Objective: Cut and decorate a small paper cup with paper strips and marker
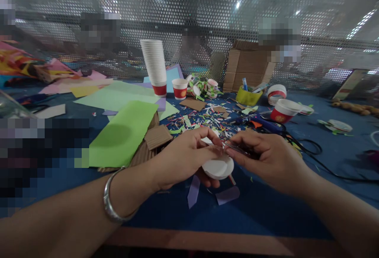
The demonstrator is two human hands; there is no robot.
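My left hand [185,157] is closed around a small white paper cup [218,168], holding it bottom up just above the blue table [260,206]. My right hand [268,159] is closed on a thin dark tool, possibly scissors [237,150], whose tip meets the cup's edge. A silver bangle [111,202] sits on my left wrist. Two lilac paper strips [194,191] lie on the table under my hands.
A tall stack of white cups [154,66] and a single red-and-white cup [179,89] stand further back. Green paper sheets [124,131], corrugated card pieces [158,136], paper scraps, a tipped cup [284,111], a yellow-green pot [248,96], a black cable [314,151] and a mesh screen surround them.
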